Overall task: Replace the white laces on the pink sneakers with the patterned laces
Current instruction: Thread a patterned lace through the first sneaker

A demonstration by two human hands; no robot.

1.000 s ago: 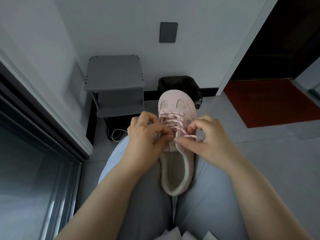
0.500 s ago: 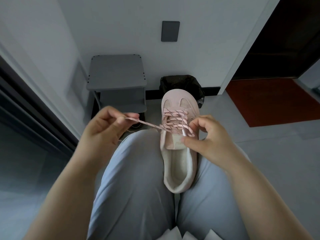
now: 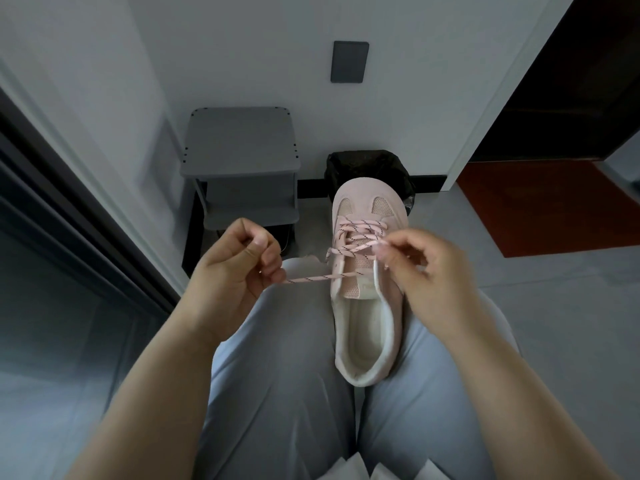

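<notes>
A pink sneaker [image 3: 367,306] lies between my thighs, toe pointing away, its white lining facing up. A pink patterned lace [image 3: 356,237] with dark flecks crosses its upper eyelets. My left hand [image 3: 235,271] sits left of the shoe and grips one end of that lace, which runs taut from the fist to the tongue. My right hand [image 3: 429,268] is at the shoe's right side and pinches the other lace end near the top right eyelets. No white lace or second sneaker is in view.
A grey step stool [image 3: 242,168] stands against the wall ahead, with a black-lined bin [image 3: 367,171] next to it behind the shoe's toe. A red mat [image 3: 547,206] lies at the right by a dark doorway. White paper [image 3: 349,469] shows at the bottom edge.
My left hand pulled a lace end out to the left, then came back closer to the shoe with it taut. My right hand shifted from holding the shoe's side to pinching the other lace end.
</notes>
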